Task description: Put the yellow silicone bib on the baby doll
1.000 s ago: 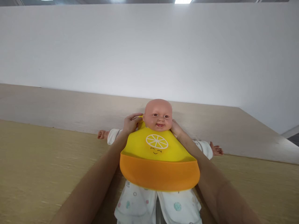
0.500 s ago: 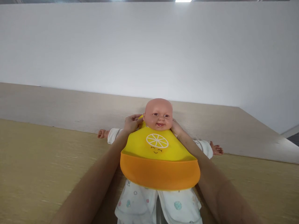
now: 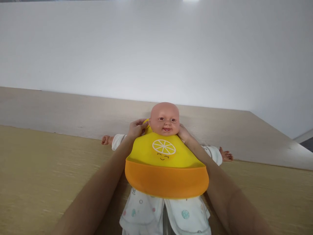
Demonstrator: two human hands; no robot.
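Observation:
A bald baby doll (image 3: 164, 114) lies face up in white printed clothes (image 3: 144, 210), its arms stretched out to both sides. Over its chest spreads a yellow bib (image 3: 146, 148) with a citrus slice print and an orange catch pocket (image 3: 166, 181). My left hand (image 3: 137, 128) is beside the doll's neck, fingers closed on the yellow neck strap of the bib. On the other side, my right hand (image 3: 183, 133) reaches behind the neck. Its fingertips are hidden by the doll's head, so what they hold does not show.
The doll rests on a wooden tabletop (image 3: 49, 163). Behind it runs a pale board-like strip (image 3: 73, 112) along a white wall (image 3: 156, 52). The doll's small hands reach out left and right past my forearms.
The doll's head has turned or shifted very slightly to the left with the view. Both my hands keep their places at the neck.

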